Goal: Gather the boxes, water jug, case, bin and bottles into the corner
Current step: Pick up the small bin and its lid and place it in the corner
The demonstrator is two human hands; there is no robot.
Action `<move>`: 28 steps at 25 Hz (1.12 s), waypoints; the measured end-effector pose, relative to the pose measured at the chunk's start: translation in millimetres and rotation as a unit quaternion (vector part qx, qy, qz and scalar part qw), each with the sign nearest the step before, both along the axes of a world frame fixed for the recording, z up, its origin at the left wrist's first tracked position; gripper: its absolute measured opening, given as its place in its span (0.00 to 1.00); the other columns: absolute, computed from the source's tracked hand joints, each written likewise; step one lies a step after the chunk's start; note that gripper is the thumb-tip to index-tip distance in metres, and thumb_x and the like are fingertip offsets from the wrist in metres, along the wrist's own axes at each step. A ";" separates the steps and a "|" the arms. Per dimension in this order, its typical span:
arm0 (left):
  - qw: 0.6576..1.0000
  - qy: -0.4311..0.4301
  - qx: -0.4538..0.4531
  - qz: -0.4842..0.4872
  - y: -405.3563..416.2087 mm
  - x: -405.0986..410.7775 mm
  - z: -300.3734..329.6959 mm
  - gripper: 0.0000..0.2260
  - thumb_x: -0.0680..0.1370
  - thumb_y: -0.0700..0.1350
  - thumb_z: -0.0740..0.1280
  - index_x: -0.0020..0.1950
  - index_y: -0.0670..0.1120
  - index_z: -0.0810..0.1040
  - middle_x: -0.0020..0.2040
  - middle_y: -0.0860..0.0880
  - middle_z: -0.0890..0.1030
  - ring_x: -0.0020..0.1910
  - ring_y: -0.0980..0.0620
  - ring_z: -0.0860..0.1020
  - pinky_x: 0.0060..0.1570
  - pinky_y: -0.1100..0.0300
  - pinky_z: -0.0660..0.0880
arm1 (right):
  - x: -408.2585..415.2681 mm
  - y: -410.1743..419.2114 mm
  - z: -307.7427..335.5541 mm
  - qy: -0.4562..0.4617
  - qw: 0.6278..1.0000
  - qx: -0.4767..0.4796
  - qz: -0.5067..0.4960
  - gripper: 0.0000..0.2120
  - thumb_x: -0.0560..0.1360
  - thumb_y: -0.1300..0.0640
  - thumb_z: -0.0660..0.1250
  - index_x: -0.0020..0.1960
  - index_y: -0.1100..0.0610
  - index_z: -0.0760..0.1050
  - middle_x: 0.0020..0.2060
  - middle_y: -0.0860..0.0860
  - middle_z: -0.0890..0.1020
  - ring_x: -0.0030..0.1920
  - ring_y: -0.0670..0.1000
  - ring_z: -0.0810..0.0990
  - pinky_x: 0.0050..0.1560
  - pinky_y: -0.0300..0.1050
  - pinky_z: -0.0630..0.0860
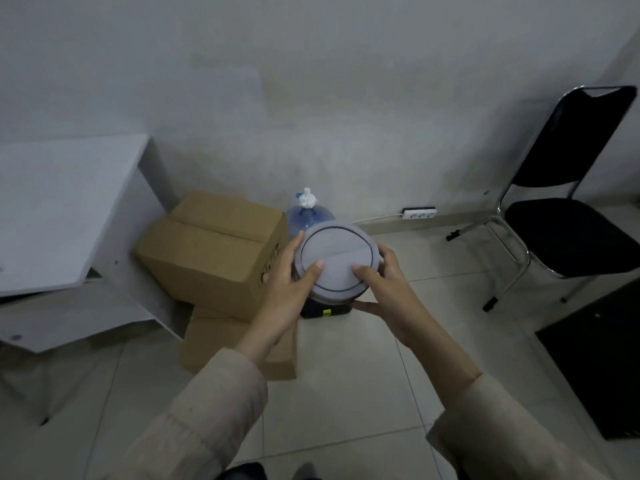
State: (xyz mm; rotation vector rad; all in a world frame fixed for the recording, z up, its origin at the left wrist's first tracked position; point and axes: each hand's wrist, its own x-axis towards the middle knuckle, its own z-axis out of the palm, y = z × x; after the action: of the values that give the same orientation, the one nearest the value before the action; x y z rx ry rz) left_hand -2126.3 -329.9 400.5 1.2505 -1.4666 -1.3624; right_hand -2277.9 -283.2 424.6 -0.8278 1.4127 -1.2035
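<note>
Round grey-lidded plastic bin (335, 261) upright between both hands; left hand (294, 275) and right hand (384, 282) clasp its rim, brown cardboard box (211, 251) just left.

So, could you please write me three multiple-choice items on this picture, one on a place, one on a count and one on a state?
1. Where does the water jug stand?
A. against the wall, behind the bin
B. on the chair seat
C. on top of the upper box

2. How many cardboard boxes show?
A. one
B. two
C. four

3. What are the hands doing with the bin?
A. both hold it by its sides
B. only the left hand touches it
C. neither touches it

Answers:
1. A: the blue jug shows just beyond the bin's lid, at the foot of the wall.
2. B: the upper box lies on the lower box.
3. A: the left hand and the right hand curl round opposite sides, thumbs on the lid.
</note>
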 end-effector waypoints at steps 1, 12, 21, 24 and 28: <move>1.000 -0.003 0.005 0.002 -18.1 -7.6 -5.0 0.23 0.67 0.62 0.66 0.59 0.73 0.62 0.68 0.55 0.69 0.65 0.51 0.71 0.63 0.46 0.72 | -7.1 -18.7 -6.1 0.001 1.000 0.005 -0.001 0.19 0.77 0.59 0.61 0.63 0.46 0.60 0.53 0.46 0.71 0.49 0.46 0.74 0.38 0.39 0.79; 0.981 0.022 0.161 0.110 -194.6 -110.2 -111.9 0.24 0.74 0.46 0.68 0.69 0.54 0.66 0.63 0.50 0.74 0.61 0.50 0.75 0.60 0.45 0.75 | -112.9 -228.1 -111.8 -0.048 0.985 0.157 0.047 0.17 0.77 0.59 0.60 0.65 0.49 0.63 0.50 0.43 0.72 0.48 0.44 0.73 0.39 0.44 0.78; 0.955 0.015 0.227 0.189 -291.3 -147.3 -280.9 0.19 0.76 0.38 0.66 0.63 0.53 0.67 0.54 0.56 0.74 0.52 0.58 0.75 0.40 0.68 0.78 | -137.1 -346.9 -296.7 -0.040 0.962 0.259 0.079 0.16 0.77 0.61 0.59 0.62 0.50 0.63 0.47 0.40 0.71 0.46 0.42 0.72 0.38 0.39 0.74; 0.945 -0.001 0.262 0.195 -308.6 -146.9 -373.1 0.22 0.76 0.41 0.67 0.67 0.52 0.65 0.60 0.51 0.73 0.59 0.49 0.74 0.55 0.53 0.77 | -135.7 -368.0 -396.6 -0.041 0.955 0.281 0.082 0.18 0.76 0.63 0.58 0.63 0.49 0.63 0.48 0.41 0.72 0.47 0.43 0.73 0.43 0.42 0.76; 0.933 -0.031 0.319 0.163 -322.6 -142.1 -486.2 0.27 0.77 0.38 0.64 0.73 0.48 0.58 0.68 0.46 0.69 0.65 0.47 0.70 0.65 0.48 0.70 | -125.0 -381.5 -523.3 -0.033 0.944 0.312 0.098 0.29 0.71 0.58 0.64 0.70 0.51 0.60 0.62 0.51 0.72 0.59 0.52 0.74 0.61 0.58 0.74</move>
State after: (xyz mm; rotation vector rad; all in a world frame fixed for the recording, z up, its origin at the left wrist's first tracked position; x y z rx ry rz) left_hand -2268.4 -652.5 -85.7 1.8581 -0.8029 -1.6305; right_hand -2402.9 -664.7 -98.6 -0.4595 1.4939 -0.5639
